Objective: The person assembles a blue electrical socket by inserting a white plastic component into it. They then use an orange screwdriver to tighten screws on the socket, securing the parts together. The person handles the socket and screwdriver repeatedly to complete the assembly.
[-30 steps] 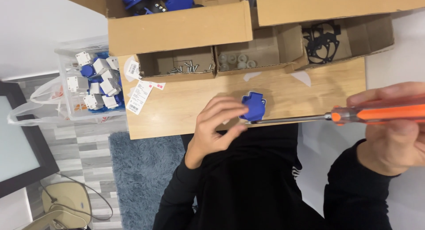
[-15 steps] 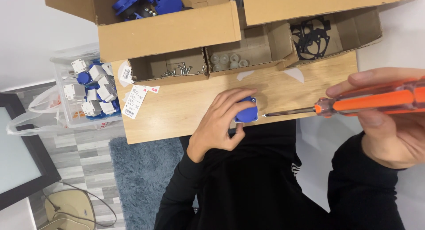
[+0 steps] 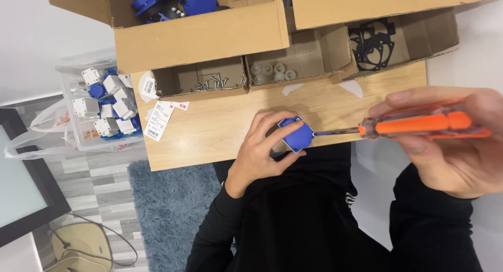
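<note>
My left hand [image 3: 261,149] grips a small blue plastic socket part [image 3: 296,135] at the near edge of the wooden table [image 3: 209,130]. My right hand [image 3: 449,141] is closed around an orange-handled screwdriver [image 3: 419,124]. Its metal shaft runs left and the tip meets the right corner of the blue part.
Cardboard boxes stand at the back of the table: one with blue parts [image 3: 173,0], small trays with screws [image 3: 209,83], clear rings [image 3: 272,70] and black gaskets [image 3: 374,41]. A clear bin of white and blue parts [image 3: 107,107] sits at the left. A dark screen [image 3: 21,183] stands lower left.
The left hand closed over the blue part and tilted it. The screwdriver moved left until its tip reached the part's corner.
</note>
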